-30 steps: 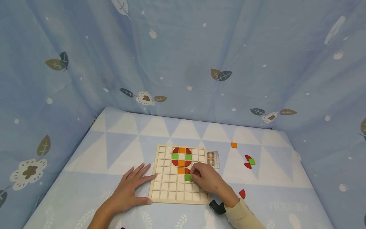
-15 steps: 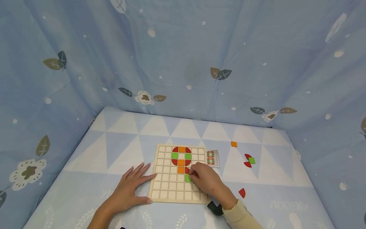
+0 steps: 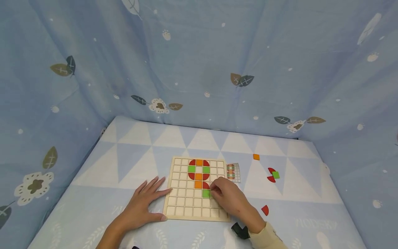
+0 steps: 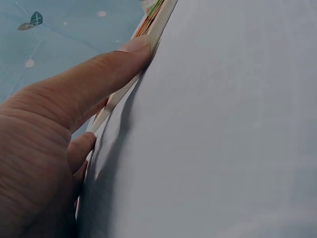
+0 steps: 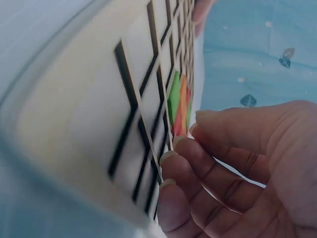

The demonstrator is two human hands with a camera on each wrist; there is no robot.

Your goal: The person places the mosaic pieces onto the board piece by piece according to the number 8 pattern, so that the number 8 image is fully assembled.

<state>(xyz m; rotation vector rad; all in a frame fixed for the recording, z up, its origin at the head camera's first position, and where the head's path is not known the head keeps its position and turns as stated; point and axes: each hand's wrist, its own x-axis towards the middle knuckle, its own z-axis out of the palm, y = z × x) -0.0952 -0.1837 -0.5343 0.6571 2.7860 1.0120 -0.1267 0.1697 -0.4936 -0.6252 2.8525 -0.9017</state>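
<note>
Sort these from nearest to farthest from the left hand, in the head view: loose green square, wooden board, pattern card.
1. Wooden board: left hand touches its left edge.
2. Pattern card: beside the board's right edge.
3. Loose green square: farther right.

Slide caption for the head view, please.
Left hand at the edge of a wooden grid board, right hand beside a green tile on it.

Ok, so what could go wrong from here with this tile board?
The right hand has its fingertips right beside the nearest green tile on the board and might nudge it out of its square. The loose red piece nearest the right forearm could get brushed aside. The left hand touches the board's edge; a push there might slide it.
</note>
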